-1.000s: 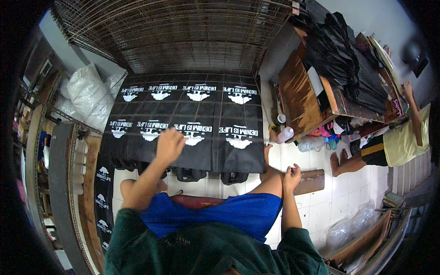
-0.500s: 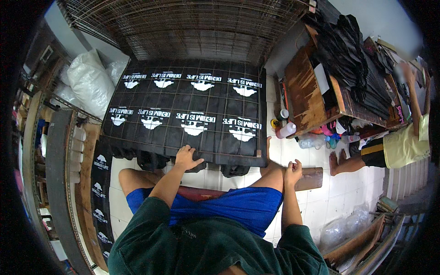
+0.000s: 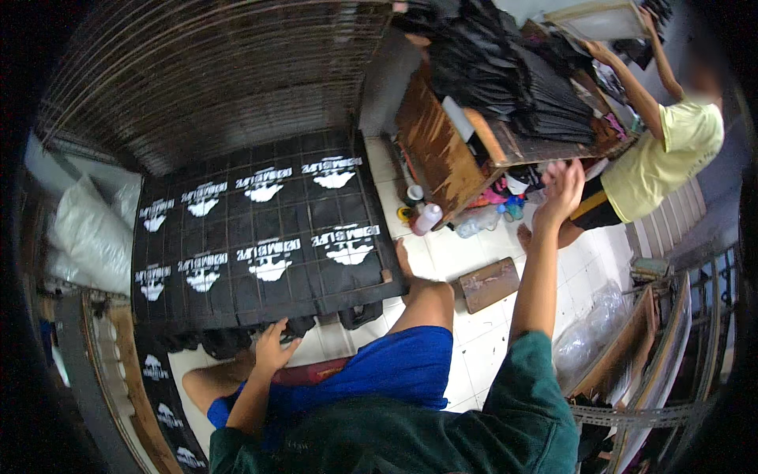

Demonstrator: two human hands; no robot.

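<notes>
My left hand (image 3: 272,344) rests with fingers spread at the near edge of a wire rack (image 3: 260,304) that carries several black printed cloths (image 3: 268,237) with white designs. My right hand (image 3: 559,191) is raised, open and holds nothing, stretched toward a wooden table (image 3: 442,150) stacked with folded black cloths (image 3: 505,71). I sit low on the tiled floor in blue shorts (image 3: 387,371) and a green shirt.
A person in a yellow shirt (image 3: 667,150) stands at the table's far side, arms raised. A wooden block (image 3: 489,283), a white bottle (image 3: 427,218) and small containers lie on the floor. Stacked wire racks (image 3: 205,71) stand behind; white sacks (image 3: 91,237) lie left.
My left hand has pulled back from the printed cloths to the rack's near edge. My right hand has lifted off my knee and reached up toward the wooden table. My head has turned right.
</notes>
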